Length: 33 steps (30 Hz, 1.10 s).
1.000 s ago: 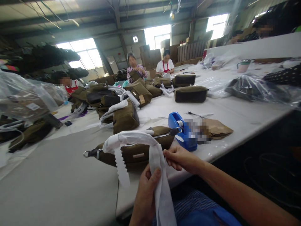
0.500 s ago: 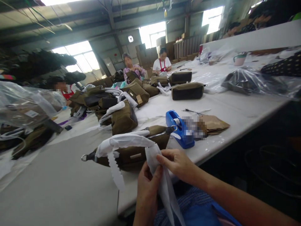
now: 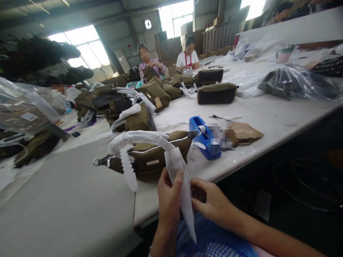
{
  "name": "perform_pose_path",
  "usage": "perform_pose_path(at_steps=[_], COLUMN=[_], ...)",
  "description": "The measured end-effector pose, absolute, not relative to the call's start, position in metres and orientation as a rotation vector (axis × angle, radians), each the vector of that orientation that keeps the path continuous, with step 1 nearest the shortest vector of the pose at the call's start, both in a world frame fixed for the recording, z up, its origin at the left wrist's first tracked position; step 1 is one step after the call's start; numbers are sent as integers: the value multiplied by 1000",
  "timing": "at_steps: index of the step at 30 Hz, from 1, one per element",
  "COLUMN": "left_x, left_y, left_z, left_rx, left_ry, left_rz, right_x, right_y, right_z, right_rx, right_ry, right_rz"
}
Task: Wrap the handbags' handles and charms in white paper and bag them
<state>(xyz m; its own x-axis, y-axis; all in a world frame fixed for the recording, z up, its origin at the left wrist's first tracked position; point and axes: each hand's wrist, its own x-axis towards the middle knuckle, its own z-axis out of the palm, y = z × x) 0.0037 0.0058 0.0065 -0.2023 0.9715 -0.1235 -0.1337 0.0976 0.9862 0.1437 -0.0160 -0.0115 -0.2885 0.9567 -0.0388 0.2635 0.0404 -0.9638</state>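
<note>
An olive-green handbag (image 3: 150,162) with a silver zipper lies on the table before me. White wrapping covers its arched handle (image 3: 142,135), and a wavy-edged white strip (image 3: 128,171) hangs from the handle's left end. At the right end a strip of white wrapping paper (image 3: 178,164) drapes down past the table edge. My left hand (image 3: 170,196) is closed on this paper, thumb in front. My right hand (image 3: 211,200) is at the paper's right edge, its fingers curled and thumb against it. Just beyond stands a blue tape dispenser (image 3: 206,142).
Brown paper (image 3: 245,132) lies right of the dispenser. Several olive bags (image 3: 140,119) are piled farther back. Plastic-wrapped goods (image 3: 297,84) and a cup (image 3: 284,55) stand at right. Co-workers (image 3: 187,59) sit across the table. The table edge (image 3: 227,175) runs close to my hands.
My right hand has moved down and right along the paper from its upper part. My left hand keeps hold of it. The paper's lower end now hangs free, and the view has shifted slightly.
</note>
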Motion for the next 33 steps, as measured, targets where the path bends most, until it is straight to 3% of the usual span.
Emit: perform_pose_path(at_steps=[4, 9, 21, 24, 29, 31, 33], left_x=[9, 10, -8, -10, -5, 0, 4], left_y=[6, 7, -49, -53, -45, -44, -43], left_z=[1, 0, -16, -23, -24, -23, -23], left_rx=[1190, 1309, 824, 804, 810, 786, 773], left_ry=[1540, 1728, 1209, 1255, 1327, 1346, 1355], left_rz=[1345, 1314, 1102, 1144, 1209, 1244, 1264], right_x=[139, 146, 144, 161, 224, 247, 261], right_y=[-23, -28, -10, 0, 61, 92, 115], right_z=[-12, -8, -16, -4, 7, 1, -6], right_rx=[-1213, -1093, -1153, -1161, -1418, -1544, -1649], right_ry=[-1700, -1493, -1294, -1585, -1522, -1523, -1495], right_rz=[1075, 1513, 1689, 1387, 294, 279, 551])
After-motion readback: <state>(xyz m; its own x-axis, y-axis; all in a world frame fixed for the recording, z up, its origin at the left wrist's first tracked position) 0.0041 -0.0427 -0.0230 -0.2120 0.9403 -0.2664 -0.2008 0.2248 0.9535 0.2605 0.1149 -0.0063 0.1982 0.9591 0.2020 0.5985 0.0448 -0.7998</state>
